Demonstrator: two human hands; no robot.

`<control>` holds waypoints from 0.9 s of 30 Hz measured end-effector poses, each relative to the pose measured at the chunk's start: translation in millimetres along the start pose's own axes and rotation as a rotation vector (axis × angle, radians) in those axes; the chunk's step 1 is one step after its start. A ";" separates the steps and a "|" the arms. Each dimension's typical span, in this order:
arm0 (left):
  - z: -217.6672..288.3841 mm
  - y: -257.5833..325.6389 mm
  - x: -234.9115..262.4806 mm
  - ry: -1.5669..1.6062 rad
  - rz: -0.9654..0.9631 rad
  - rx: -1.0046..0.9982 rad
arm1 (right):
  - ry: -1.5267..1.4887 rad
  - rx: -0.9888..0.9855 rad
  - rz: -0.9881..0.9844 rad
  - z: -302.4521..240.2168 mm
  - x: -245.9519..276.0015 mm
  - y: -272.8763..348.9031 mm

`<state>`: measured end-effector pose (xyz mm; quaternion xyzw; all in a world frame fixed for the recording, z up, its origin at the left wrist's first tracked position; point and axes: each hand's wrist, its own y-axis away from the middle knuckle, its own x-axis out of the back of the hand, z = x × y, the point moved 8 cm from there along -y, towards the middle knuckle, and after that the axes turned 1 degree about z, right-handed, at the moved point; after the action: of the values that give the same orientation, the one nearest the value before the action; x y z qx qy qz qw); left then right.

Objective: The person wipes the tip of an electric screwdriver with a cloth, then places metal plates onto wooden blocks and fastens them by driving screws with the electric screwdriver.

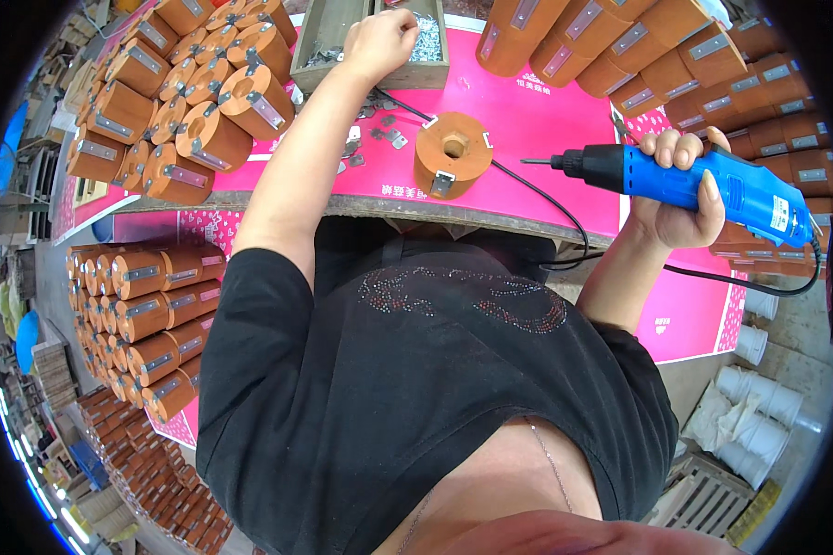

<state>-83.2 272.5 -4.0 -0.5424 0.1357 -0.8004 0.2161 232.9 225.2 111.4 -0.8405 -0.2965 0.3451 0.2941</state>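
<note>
My right hand (683,190) is wrapped round a blue electric screwdriver (703,190), whose black nose and thin bit point left. Across the table, my left hand (379,44) is over a wooden box (370,78), its fingers curled together beside a heap of small silvery screws (427,39). Whatever those fingers hold, if anything, is hidden. Between the two hands a round brown wooden block (453,148) with a centre hole stands near the table's front edge. A dark metal plate (443,183) is on its front side, and a small light metal piece (488,140) shows at its right.
Small metal plates (396,139) lie scattered left of the block. Similar brown blocks (215,135) are stacked at the left, with more rows (634,46) at the right. A black cable (551,199) runs across the pink tabletop (361,187) and hangs past its edge.
</note>
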 end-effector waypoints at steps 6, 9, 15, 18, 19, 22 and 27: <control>42.0 47.0 35.2 0.856 -0.019 0.057 | -0.129 0.033 -0.037 7.0 -3.8 -12.1; 75.9 79.0 43.4 1.009 -0.182 0.039 | -0.205 0.067 -0.074 10.0 -16.0 -19.0; 89.7 108.7 45.5 1.272 -0.285 0.088 | -0.135 0.043 -0.110 18.2 -29.9 -19.1; 90.4 111.8 47.3 1.230 -0.279 0.062 | -0.150 0.028 -0.137 22.4 -34.5 -17.2; 90.2 112.4 45.8 1.207 -0.292 0.072 | -0.148 0.027 -0.136 22.4 -34.7 -16.3; 92.0 113.3 45.8 1.146 -0.307 0.065 | -0.121 0.036 -0.139 21.8 -35.6 -14.6; 92.4 115.7 42.2 1.096 -0.354 0.067 | -0.057 0.070 -0.239 16.8 -48.2 -13.4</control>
<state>12.0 152.7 12.5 -0.0556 0.1097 -0.9924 -0.0060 188.0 204.9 130.4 -0.7782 -0.3906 0.3414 0.3540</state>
